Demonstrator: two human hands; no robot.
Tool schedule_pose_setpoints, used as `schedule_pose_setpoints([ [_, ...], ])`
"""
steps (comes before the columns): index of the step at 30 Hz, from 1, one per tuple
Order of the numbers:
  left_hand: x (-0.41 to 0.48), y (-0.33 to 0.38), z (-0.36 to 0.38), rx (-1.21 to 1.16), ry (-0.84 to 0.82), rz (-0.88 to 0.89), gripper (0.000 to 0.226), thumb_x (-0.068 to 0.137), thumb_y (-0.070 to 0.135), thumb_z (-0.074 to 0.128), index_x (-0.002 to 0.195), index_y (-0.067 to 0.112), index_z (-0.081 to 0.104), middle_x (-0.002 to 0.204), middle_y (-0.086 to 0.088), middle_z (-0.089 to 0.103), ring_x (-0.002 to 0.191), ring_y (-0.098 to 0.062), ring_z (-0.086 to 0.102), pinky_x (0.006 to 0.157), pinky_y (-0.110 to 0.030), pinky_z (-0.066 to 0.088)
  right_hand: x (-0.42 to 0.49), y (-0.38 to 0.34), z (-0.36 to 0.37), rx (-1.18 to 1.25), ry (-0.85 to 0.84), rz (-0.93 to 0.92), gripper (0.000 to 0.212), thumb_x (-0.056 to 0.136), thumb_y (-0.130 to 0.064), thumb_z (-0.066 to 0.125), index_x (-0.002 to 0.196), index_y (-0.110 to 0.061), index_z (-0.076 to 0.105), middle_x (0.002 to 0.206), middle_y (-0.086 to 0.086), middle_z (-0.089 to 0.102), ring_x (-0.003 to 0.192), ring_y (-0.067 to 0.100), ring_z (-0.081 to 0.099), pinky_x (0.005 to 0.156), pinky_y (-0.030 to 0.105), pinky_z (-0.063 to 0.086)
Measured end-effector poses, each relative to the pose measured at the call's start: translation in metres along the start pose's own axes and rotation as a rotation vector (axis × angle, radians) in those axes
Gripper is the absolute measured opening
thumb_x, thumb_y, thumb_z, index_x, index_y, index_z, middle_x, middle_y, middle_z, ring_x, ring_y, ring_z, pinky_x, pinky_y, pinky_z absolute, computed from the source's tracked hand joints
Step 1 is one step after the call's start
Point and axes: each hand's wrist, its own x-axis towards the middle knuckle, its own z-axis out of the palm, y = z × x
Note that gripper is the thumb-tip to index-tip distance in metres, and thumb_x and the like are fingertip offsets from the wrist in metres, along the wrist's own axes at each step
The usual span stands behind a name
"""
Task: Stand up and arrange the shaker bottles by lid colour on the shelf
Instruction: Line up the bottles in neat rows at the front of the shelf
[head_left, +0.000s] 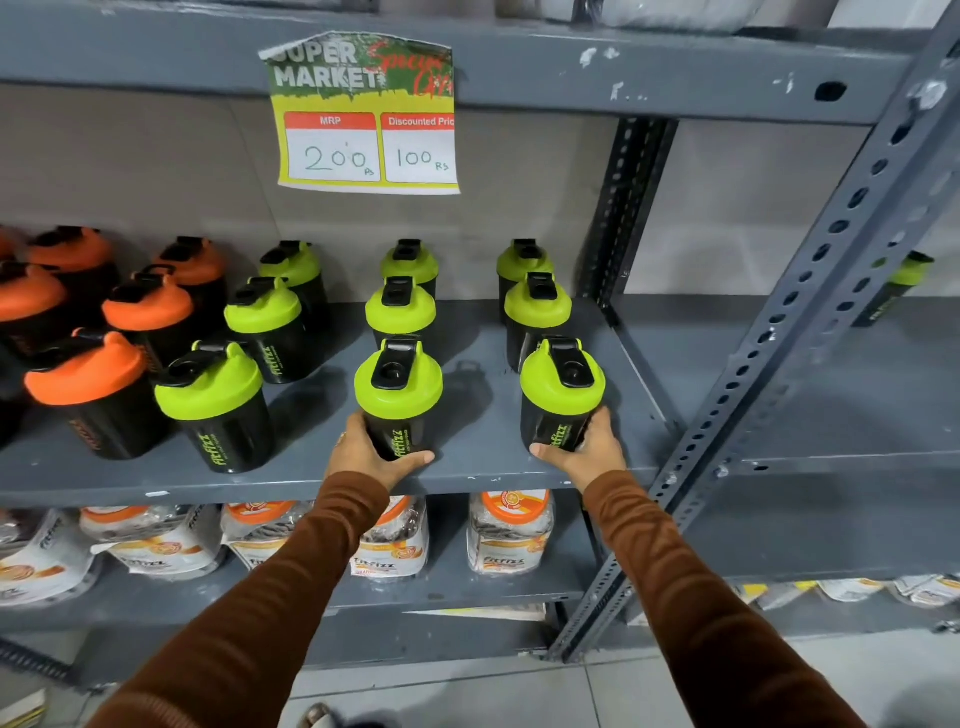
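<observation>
So that the green-lidded rows line up, two upright shaker bottles (399, 400) (562, 397) at the shelf's (483, 441) front edge are each gripped at the base, one by the left hand (371, 457) and one by the right hand (587, 452).

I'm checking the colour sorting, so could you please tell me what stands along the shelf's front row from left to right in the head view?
Orange-lid bottle → free green-lid bottle → green-lid bottle in left hand → green-lid bottle in right hand.

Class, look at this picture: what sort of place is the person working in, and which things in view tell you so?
Most likely a shop or supermarket aisle. A price sign reading "Super Market", with MRP and discounted price, hangs above a grey metal shelf stocked with many identical shaker bottles, and packaged goods fill the shelf below.
</observation>
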Motion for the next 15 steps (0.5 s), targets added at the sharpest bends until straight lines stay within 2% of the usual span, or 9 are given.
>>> schedule_pose_setpoints([
  [3, -0.0017, 0.0007, -0.0017, -0.003, -0.018, -0.004, 0.08, 0.054, 0.027, 0.086, 0.117, 0.004, 0.042, 0.121, -0.019, 0.057, 0.108, -0.034, 0.054, 0.093, -0.04, 0.043, -0.0029, 0.0005, -0.0008, -0.013, -0.01, -0.012, 0.076, 0.057, -0.004, 0.084, 0.118, -0.008, 0.038, 0.118, 0.014, 0.06, 0.102, 0.022, 0.056, 0.094, 0.032, 0.043],
  [5, -0.0023, 0.0001, -0.0018, 0.019, -0.038, -0.003, 0.081, 0.053, 0.026, 0.087, 0.117, 0.005, 0.041, 0.122, -0.019, 0.056, 0.109, -0.034, 0.053, 0.094, -0.042, 0.043, -0.0038, 0.0013, -0.0017, -0.03, -0.015, -0.018, 0.074, 0.059, -0.004, 0.083, 0.117, -0.006, 0.037, 0.119, 0.014, 0.06, 0.103, 0.021, 0.055, 0.094, 0.03, 0.041],
  [8, -0.0027, -0.0011, -0.0024, 0.07, -0.067, -0.004, 0.08, 0.056, 0.022, 0.085, 0.119, 0.004, 0.04, 0.122, -0.02, 0.055, 0.111, -0.037, 0.051, 0.096, -0.043, 0.043, -0.0028, 0.0042, -0.0034, -0.044, -0.019, -0.015, 0.07, 0.06, -0.005, 0.083, 0.114, -0.006, 0.038, 0.121, 0.016, 0.059, 0.112, 0.027, 0.055, 0.098, 0.035, 0.042],
  [15, -0.0037, -0.0011, -0.006, 0.087, -0.083, -0.011, 0.077, 0.06, 0.021, 0.083, 0.122, 0.005, 0.04, 0.125, -0.021, 0.054, 0.113, -0.038, 0.05, 0.097, -0.043, 0.041, -0.004, 0.0069, -0.0048, -0.056, -0.039, -0.014, 0.067, 0.06, -0.006, 0.083, 0.112, -0.007, 0.04, 0.12, 0.015, 0.059, 0.113, 0.028, 0.054, 0.101, 0.04, 0.042],
])
